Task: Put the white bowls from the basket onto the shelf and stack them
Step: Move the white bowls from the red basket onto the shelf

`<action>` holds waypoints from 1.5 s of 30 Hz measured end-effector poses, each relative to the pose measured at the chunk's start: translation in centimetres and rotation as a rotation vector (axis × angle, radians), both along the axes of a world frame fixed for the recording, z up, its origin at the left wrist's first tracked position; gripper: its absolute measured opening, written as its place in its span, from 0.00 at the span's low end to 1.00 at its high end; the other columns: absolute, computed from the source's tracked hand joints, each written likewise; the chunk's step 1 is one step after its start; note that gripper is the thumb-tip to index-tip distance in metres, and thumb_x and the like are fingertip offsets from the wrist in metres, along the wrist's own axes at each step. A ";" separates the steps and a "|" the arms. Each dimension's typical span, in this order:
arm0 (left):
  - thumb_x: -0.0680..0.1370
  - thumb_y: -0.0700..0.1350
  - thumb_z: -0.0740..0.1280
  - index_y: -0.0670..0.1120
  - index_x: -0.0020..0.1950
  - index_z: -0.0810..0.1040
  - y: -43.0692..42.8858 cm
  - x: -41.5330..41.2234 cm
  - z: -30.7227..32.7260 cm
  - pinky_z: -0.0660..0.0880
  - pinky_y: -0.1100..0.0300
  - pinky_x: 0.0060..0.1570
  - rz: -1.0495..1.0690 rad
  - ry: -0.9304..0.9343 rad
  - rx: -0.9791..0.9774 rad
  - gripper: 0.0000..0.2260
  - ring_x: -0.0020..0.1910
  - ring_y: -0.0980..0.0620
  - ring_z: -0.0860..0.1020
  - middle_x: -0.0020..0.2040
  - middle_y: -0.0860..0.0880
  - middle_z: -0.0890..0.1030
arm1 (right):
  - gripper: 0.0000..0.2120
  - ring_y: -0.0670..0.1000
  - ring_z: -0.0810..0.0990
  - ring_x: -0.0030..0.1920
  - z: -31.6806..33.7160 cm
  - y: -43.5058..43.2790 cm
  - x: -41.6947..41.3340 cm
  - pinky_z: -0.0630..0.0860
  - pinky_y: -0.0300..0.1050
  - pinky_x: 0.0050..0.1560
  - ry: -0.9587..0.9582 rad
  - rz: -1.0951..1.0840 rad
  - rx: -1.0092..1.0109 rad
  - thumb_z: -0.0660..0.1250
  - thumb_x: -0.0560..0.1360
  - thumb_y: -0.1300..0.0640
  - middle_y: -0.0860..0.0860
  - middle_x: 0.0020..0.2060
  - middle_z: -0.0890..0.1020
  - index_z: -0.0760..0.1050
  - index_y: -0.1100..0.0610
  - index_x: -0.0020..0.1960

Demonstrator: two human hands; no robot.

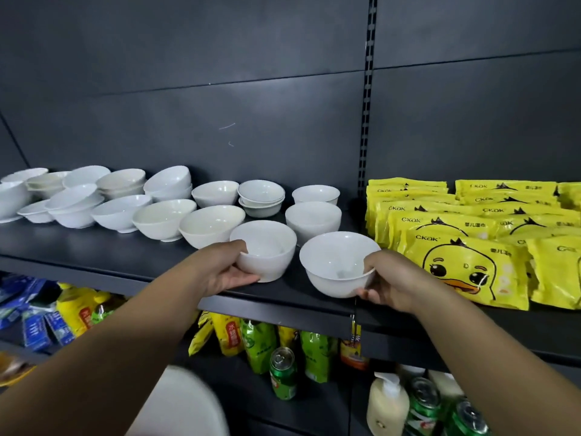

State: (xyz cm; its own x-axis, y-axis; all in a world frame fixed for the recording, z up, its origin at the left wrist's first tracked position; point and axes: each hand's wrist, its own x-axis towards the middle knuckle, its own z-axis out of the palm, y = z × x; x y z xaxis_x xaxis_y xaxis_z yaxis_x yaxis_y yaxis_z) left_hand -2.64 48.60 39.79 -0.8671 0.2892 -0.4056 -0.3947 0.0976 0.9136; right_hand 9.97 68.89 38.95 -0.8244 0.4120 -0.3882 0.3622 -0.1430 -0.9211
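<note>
Through the head camera I look down on my left hand (227,269) and right hand (391,286), each holding a white bowl at the front of the dark shelf (125,258).

The left hand grips the left bowl (267,258), with the thumb hooked over the near rim and the fingers curled under the base. That bowl is upright near the shelf's front edge, just beside a single bowl behind it to the left.

The right hand pinches the right bowl (334,262) in much the same way, thumb inside the rim and fingertips under the wall. This bowl is upright too, at the very front edge of the shelf. I cannot tell whether its foot touches the shelf or sits just above it. The two held bowls are near each other but apart, and neither is stacked on anything.

Behind them and off to the left, the other white bowls (163,215) spread along the shelf. Some stand singly and some are nested in short stacks, several of which are tilted.

To the right, yellow duck-printed packs (465,265) lie overlapping in rows, the nearest just beside my right hand.

Below the shelf I see green drink cans (283,374), a cream pump bottle (388,404), green and yellow pouches (257,344) and blue packets (34,322). A blurred white rounded shape (179,404) at the bottom edge is too soft to name.
</note>
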 end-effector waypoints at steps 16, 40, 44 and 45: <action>0.80 0.42 0.60 0.39 0.67 0.63 1.3 -1.0 0.1 0.79 0.51 0.41 0.121 -0.217 0.294 0.17 0.61 0.29 0.70 0.69 0.38 0.64 | 0.10 0.50 0.73 0.16 -1.1 -0.6 -3.9 0.65 0.31 0.15 0.046 -0.127 0.041 0.53 0.77 0.62 0.60 0.37 0.73 0.65 0.60 0.58; 0.80 0.43 0.57 0.47 0.41 0.74 -17.1 11.4 -6.7 0.74 0.63 0.38 0.236 0.218 -0.008 0.10 0.35 0.55 0.77 0.34 0.49 0.77 | 0.06 0.48 0.76 0.46 -4.9 -15.0 5.3 0.69 0.36 0.47 0.349 0.035 0.694 0.64 0.75 0.55 0.49 0.41 0.78 0.78 0.55 0.47; 0.80 0.40 0.57 0.46 0.39 0.74 -26.3 15.3 -11.6 0.71 0.64 0.37 0.336 0.195 -0.124 0.11 0.36 0.53 0.76 0.33 0.48 0.79 | 0.08 0.48 0.78 0.46 -9.5 -24.1 5.1 0.68 0.31 0.42 0.288 0.355 0.737 0.66 0.74 0.57 0.52 0.44 0.82 0.80 0.59 0.50; 0.80 0.41 0.57 0.46 0.39 0.74 -28.6 16.3 -13.2 0.71 0.66 0.33 0.376 0.156 -0.181 0.11 0.32 0.55 0.77 0.28 0.52 0.80 | 0.09 0.50 0.79 0.49 -11.4 -26.5 5.2 0.68 0.35 0.45 0.234 0.455 0.734 0.66 0.74 0.57 0.53 0.47 0.83 0.80 0.59 0.51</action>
State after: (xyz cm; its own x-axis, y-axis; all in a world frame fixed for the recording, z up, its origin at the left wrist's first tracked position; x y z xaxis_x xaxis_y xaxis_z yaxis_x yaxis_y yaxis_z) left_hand 13.65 20.02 26.63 -0.9531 -0.1214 -0.2771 -0.2926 0.1375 0.9463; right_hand 15.14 42.41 27.55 -0.9936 0.1043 0.0435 0.0312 0.6233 -0.7814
